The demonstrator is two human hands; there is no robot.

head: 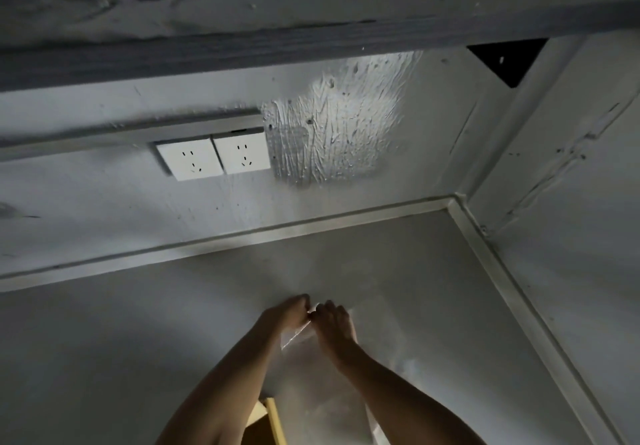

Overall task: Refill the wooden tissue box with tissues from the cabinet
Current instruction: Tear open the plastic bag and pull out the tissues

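Note:
My left hand (289, 313) and my right hand (334, 321) meet above a grey counter, each pinching the top edge of a clear plastic wrapper (311, 375). The wrapper hangs down between my forearms, thin and see-through; I cannot tell what it holds. Below it, at the bottom edge of the view, a corner of the light wooden tissue box (272, 420) shows, mostly hidden by my left forearm and the wrapper.
A grey counter (138, 340) meets the back wall at a pale trim strip. Two white wall sockets (213, 155) sit on the wall beside a shiny foil patch (332, 122). A dark shelf edge (242, 50) runs overhead. A side wall (571, 237) closes the right.

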